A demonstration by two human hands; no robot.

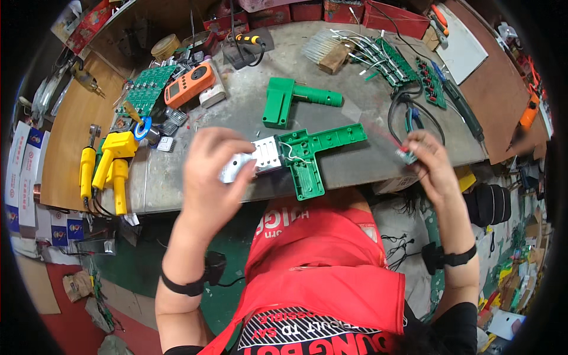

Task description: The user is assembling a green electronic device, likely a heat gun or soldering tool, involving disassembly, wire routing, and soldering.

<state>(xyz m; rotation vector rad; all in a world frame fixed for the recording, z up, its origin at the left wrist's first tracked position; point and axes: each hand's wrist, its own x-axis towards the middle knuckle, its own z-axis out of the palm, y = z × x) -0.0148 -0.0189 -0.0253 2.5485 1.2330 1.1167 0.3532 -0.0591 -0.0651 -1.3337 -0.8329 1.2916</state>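
Note:
My left hand (214,168) is closed on the end of a silvery metal plate (267,154) with slots in it. That plate is joined to an opened green plastic housing half (306,177), whose ribbed inside faces up and shows white wires. Off to the right, my right hand (431,163) pinches a small circuit board (407,155) with a red part on it; the fingers hide some of it. Behind the open half lies the other green housing piece (279,100), with a handle pointing right.
At the left are yellow tools (118,163), an orange meter (189,86) and green circuit boards (145,89). Wired boards (384,62), a black cable loop (390,118) and a soldering iron (464,109) lie at the right. Red bins (346,12) line the back.

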